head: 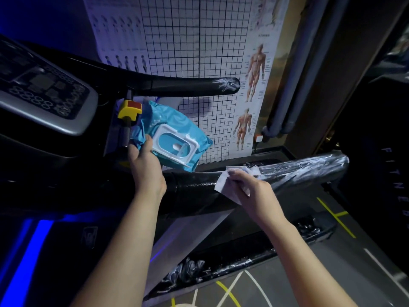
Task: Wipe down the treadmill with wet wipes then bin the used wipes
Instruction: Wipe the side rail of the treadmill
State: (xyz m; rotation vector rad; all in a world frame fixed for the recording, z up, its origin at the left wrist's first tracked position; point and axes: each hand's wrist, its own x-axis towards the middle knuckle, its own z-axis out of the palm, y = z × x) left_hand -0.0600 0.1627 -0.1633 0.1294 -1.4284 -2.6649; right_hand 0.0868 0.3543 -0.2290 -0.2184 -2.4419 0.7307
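Note:
My left hand [145, 165] holds a blue pack of wet wipes [170, 134] with a white flip lid, up near the treadmill's console. My right hand [250, 189] grips a white wet wipe [223, 185] and presses it onto the black right handrail [298, 171] of the treadmill. White smears cover the handrail beyond the wipe, towards its end. The console [42, 89] sits at the upper left, with a yellow safety-key block [129, 109] beside it.
A second black handlebar [188, 86] runs above the pack, smeared white at its tip. A gridded posture chart and an anatomy poster [250, 91] hang on the wall behind. The treadmill's side rail [243, 260] has white smears. Floor with yellow and white lines lies to the right.

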